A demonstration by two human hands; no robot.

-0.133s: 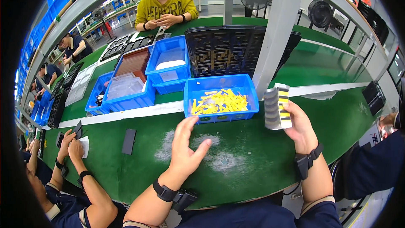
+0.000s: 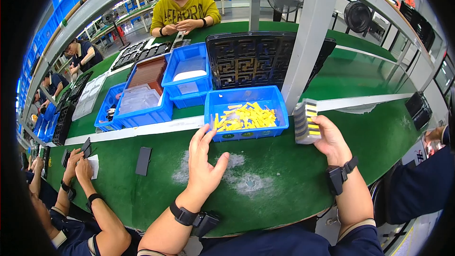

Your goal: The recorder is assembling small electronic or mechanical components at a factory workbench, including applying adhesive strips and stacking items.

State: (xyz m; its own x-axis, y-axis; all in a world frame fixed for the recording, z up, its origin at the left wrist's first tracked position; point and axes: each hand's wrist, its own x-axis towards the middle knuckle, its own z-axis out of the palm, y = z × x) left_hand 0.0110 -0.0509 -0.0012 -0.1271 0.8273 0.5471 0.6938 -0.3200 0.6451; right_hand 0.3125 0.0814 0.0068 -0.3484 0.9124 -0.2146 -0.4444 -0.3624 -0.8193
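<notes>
My right hand is closed on one edge of a striped sheet, grey and silvery with rows of yellow and black bands, and holds it above the table just right of a blue bin. Inside that bin lie many small yellow strips in a loose heap. My left hand is open and empty, fingers spread, with its fingertips near the bin's front left corner. Exactly what the striped sheet is made of, I cannot tell.
Blue bins with clear plastic pieces and brown sheets stand behind left. A black tray leans near a grey post. A dark flat piece lies on the green table. Co-workers' hands work at the left.
The striped sheet has tilted and shifted slightly left and down with my right hand. My left hand stays open and has moved only a little, its fingers rising slightly toward the bin.
</notes>
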